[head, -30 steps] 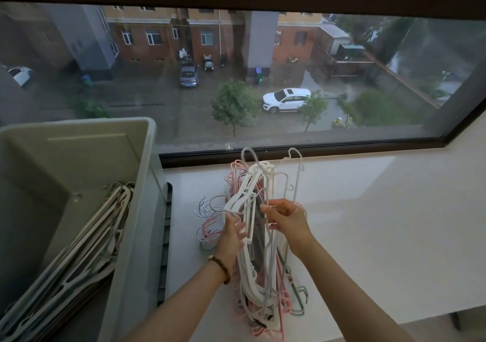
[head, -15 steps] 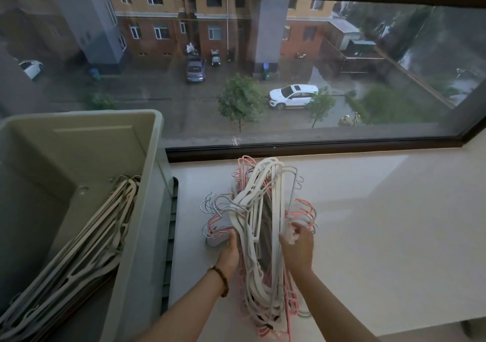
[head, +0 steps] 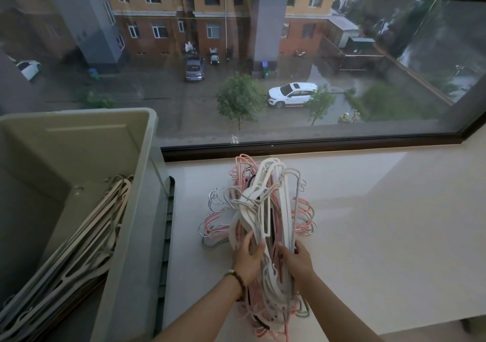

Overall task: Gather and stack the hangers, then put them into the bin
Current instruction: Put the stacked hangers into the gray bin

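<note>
Head view: 2 bare hands work at a pale windowsill, under a window.
Hanger bundle: white, pink and wire hangers packed on edge in the middle of the sill, running near to far, with the hooks splayed left and right.
Left hand: fingers curled round the bundle's left flank near its near end; there is a bead bracelet on the wrist.
Right hand: clamped against the right flank, opposite the left hand.
Bin: grey, just left of the bundle, with binned hangers leaning inside.
Handling: probably light but springy and tangle-prone, with slick plastic and hooks that snag.
Hold: squeeze both flanks at mid-length and keep the hooks aligned.
</note>
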